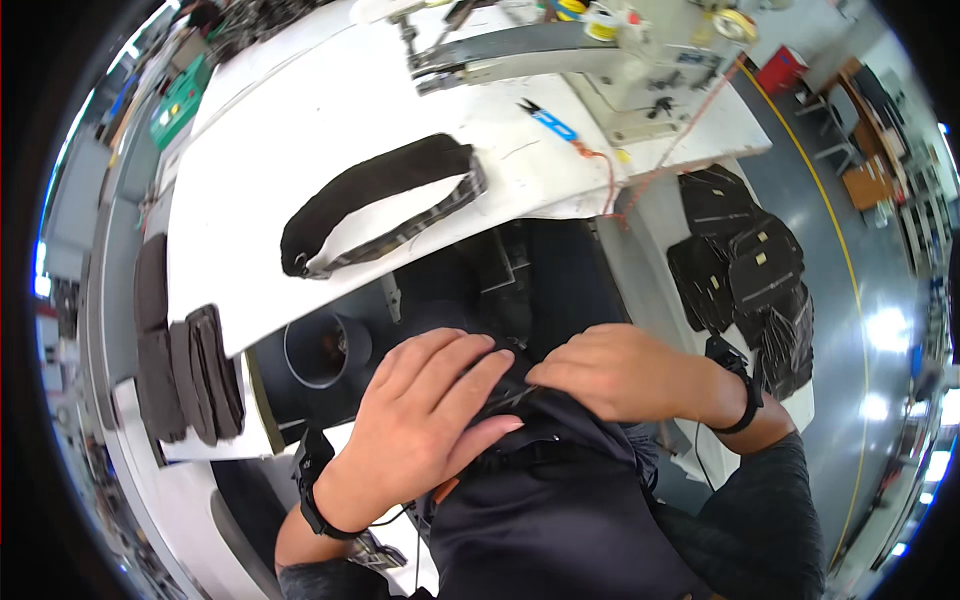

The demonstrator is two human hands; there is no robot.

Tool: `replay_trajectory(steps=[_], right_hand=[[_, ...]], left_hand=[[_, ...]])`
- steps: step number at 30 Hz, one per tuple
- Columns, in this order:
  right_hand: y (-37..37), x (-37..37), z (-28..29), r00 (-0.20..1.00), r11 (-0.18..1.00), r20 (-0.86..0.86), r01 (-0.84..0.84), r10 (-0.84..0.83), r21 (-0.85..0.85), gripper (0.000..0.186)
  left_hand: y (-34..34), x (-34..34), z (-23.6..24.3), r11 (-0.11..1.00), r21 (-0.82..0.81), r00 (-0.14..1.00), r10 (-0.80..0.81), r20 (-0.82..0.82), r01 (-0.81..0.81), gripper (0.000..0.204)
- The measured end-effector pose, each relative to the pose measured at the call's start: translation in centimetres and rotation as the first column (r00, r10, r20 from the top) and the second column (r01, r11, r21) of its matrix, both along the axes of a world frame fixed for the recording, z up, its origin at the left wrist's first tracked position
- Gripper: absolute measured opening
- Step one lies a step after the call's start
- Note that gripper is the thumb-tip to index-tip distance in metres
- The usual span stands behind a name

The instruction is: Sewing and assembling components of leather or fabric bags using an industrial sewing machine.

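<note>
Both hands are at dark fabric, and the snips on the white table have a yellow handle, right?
No: the head view shows the snips on the white table have a blue handle. Left hand and right hand are at dark fabric.

We see a white table with a sewing machine standing on it. Close in front of the machine lie little blue snips and some orange string. Left of the machine and nearer us, we see a dark cloth loop. Right of the machine, nearer us, dark cloth pieces lie on a pale side table.
</note>
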State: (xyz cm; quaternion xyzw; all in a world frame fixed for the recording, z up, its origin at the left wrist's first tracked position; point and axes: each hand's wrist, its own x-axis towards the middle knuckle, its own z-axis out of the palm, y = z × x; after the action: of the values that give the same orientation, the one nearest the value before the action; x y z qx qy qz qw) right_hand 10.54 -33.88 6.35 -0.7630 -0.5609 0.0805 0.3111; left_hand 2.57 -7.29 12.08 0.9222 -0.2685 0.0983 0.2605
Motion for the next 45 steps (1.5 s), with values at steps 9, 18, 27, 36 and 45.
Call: replay_trajectory(steps=[9,18,27,36,45], right_hand=[[7.1,6.0,3.5,0.985,0.985,-0.120,-0.105,0.122,0.140,0.016],[15.6,16.5,3.9,0.943,0.996,-0.331,0.066,-0.044,0.056,0.026],[18.1,20.7,-2.0,0.992,0.966,0.094,0.056,-0.082,0.254,0.015],[18.2,19.6,-1.3,0.974,0.973,-0.093,0.213,-0.205,0.085,0.017],[17.9,19.1,-1.5,0.976,0.973,-0.114,0.198,-0.185,0.116,0.015]], left_hand=[[5.3,1.9,1.5,0.998,-0.010,0.994,0.054,-0.093,-0.056,0.022],[13.1,12.4,1.2,0.968,-0.121,0.943,0.177,-0.282,-0.218,0.015],[16.1,17.3,-4.4,0.895,-0.155,0.800,0.282,-0.529,-0.418,0.020],[17.0,17.4,-4.6,0.885,-0.174,0.753,0.248,-0.610,-0.432,0.016],[16.2,17.6,-4.4,0.887,-0.243,0.806,0.204,-0.556,-0.392,0.010]])
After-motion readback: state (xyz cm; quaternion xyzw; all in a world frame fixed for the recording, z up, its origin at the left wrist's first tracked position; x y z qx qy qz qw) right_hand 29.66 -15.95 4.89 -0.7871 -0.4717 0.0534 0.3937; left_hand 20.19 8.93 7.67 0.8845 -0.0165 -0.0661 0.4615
